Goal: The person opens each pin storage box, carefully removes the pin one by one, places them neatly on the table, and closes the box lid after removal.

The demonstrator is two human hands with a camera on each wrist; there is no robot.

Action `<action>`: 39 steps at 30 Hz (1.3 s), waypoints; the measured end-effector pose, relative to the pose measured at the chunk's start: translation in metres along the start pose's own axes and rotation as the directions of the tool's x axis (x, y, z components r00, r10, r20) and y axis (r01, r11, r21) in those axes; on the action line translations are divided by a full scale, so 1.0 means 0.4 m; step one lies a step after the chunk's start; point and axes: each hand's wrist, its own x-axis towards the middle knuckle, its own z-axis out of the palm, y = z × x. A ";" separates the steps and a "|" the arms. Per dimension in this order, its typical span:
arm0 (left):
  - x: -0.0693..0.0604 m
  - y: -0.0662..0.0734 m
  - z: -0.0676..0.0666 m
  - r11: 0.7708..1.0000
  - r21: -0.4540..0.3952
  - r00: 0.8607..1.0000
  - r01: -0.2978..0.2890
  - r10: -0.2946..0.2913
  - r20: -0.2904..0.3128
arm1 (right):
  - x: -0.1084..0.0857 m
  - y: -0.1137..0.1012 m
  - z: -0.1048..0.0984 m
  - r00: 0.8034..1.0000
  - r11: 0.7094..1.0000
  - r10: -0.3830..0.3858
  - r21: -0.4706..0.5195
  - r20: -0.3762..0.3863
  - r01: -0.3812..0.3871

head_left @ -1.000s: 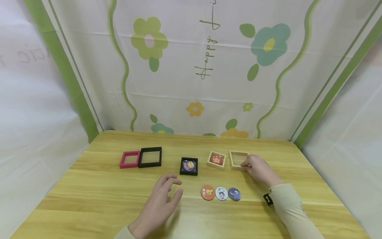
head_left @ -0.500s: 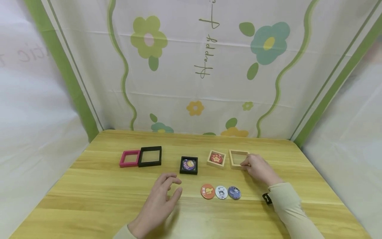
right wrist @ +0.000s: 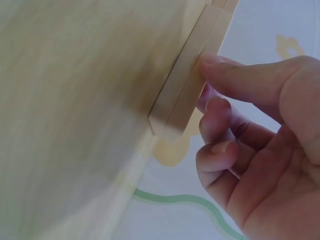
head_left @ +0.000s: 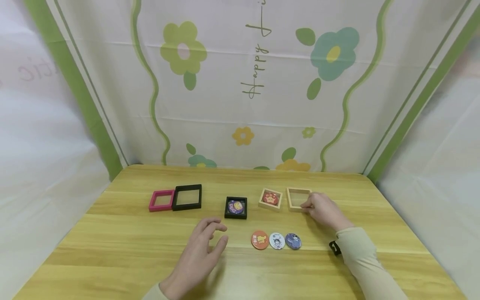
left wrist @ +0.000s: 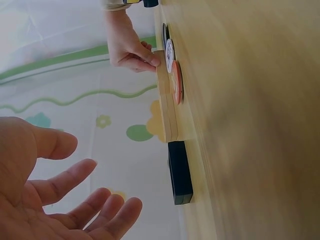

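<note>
My right hand (head_left: pixel 325 210) pinches the near right part of a square light-wood frame (head_left: pixel 288 200) between thumb and fingers. In the right wrist view the thumb presses the outer side of the frame (right wrist: pixel 187 75), and its other fingers are curled. The frame stays on the table. My left hand (head_left: pixel 198 252) hovers over the table with loosely bent fingers and holds nothing. Ahead of it sits a small black frame (head_left: pixel 236 208) with a purple round badge inside. A smaller light-wood frame (head_left: pixel 263 204) holding a red badge lies left of the pinched one.
An orange badge (head_left: pixel 260 240), a white badge (head_left: pixel 277 241) and a dark blue badge (head_left: pixel 293 241) lie in a row nearer me. A pink frame (head_left: pixel 161 208) touches a larger black frame (head_left: pixel 186 206) at left. A printed curtain (head_left: pixel 210 104) stands behind the table.
The head view has shifted slightly. Both hands, the frames and the badges keep their places on or over the table.
</note>
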 end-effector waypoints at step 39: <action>0.195 0.017 0.006 0.962 0.272 0.989 0.030 -0.069 0.135 | 0.004 -0.006 -0.013 0.999 0.999 -0.033 -0.026 0.011 0.034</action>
